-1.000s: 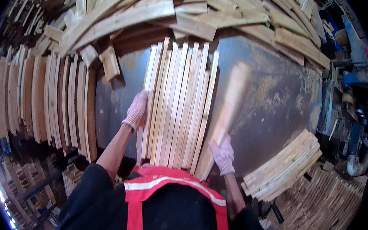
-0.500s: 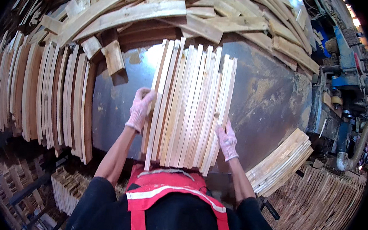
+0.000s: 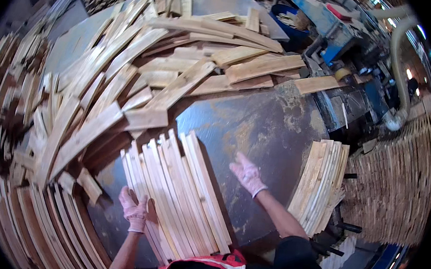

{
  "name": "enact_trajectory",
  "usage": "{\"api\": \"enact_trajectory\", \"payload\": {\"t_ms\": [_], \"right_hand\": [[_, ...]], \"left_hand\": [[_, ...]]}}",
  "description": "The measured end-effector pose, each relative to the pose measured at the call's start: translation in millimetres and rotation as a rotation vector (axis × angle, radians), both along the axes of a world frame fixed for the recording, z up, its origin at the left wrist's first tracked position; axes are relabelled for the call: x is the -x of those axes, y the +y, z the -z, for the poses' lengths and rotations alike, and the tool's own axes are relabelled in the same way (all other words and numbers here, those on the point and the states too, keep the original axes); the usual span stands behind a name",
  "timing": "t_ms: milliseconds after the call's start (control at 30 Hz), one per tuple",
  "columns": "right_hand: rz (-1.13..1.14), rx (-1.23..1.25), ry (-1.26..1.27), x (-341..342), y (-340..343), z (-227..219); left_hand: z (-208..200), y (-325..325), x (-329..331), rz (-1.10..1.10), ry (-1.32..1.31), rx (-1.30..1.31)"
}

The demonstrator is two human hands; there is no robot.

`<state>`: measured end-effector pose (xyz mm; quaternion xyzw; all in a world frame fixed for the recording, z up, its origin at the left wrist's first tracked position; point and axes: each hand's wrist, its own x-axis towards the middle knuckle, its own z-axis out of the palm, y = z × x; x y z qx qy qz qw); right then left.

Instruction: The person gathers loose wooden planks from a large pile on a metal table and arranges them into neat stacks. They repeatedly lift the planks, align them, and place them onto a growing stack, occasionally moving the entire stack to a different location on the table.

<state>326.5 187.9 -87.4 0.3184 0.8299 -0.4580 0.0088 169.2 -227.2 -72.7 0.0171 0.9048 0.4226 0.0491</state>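
A row of narrow planks (image 3: 181, 203), standing on edge and packed side by side, is on the metal table in front of me. At the row's left side is my left hand (image 3: 133, 210) in a pale pink glove, its thumb and fingers apart, touching or very close to the outer plank. My right hand (image 3: 248, 175), gloved alike, is in the air over the bare metal table (image 3: 265, 210) to the right of the row. Its fingers stretch out toward the far left and hold nothing.
Beyond the row lies a large jumbled heap of loose boards (image 3: 178, 87). Upright boards (image 3: 38, 221) line the left side. A small bundle of boards (image 3: 319, 184) sits at the table's right edge, with a tall stack (image 3: 393, 186) beyond. Blue machinery (image 3: 331, 37) is at far right.
My right hand has let go of the row's right side and moved away over the table. My left hand has stayed at the left side, with its fingers opened. The view has swung right and upward.
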Motion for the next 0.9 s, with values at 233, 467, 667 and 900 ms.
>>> {"api": "enact_trajectory", "payload": {"t_ms": [233, 467, 667, 900], "right_hand": [[0.526, -0.166, 0.326, 183, 157, 36], [0.376, -0.825, -0.085, 320, 257, 0], [0.108, -0.985, 0.029, 243, 207, 25], [-0.222, -0.799, -0.039, 71, 69, -5]], "left_hand": [[-6, 165, 239, 0.845, 0.510, 0.523], [1, 223, 256, 0.930, 0.752, 0.686], [-40, 223, 270, 1.011, 0.463, 0.625], [-156, 184, 293, 1.151, 0.181, 0.432]]}}
